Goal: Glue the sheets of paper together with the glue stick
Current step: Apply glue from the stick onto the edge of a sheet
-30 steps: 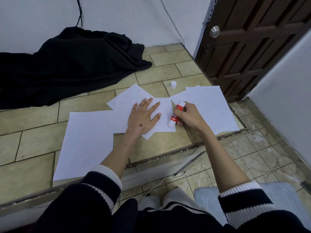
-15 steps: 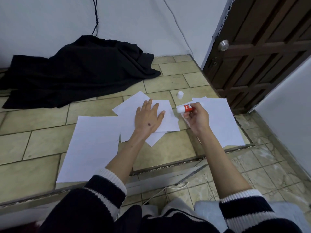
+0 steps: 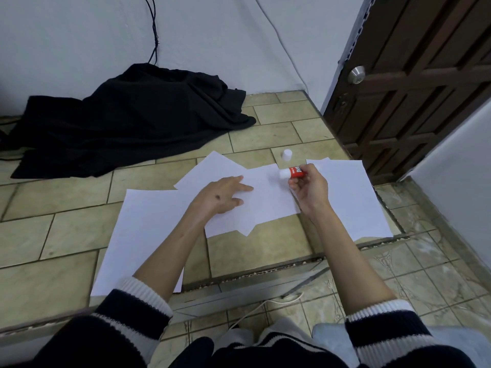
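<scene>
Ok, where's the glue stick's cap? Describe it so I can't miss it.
Start at the brown door, then drop to the floor tiles before it. The cap stands alone there, beyond the paper sheets: a small white cylinder, the only upright thing.

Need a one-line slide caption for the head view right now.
Left hand flat on overlapped paper sheets; right hand holds uncapped glue stick above them.

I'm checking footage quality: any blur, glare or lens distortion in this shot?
Head view: wide-angle bending curves the door and wall edges; light is dim and even, no glare on the paper; the glue stick label is too soft to read; both hands look sharp enough.
</scene>
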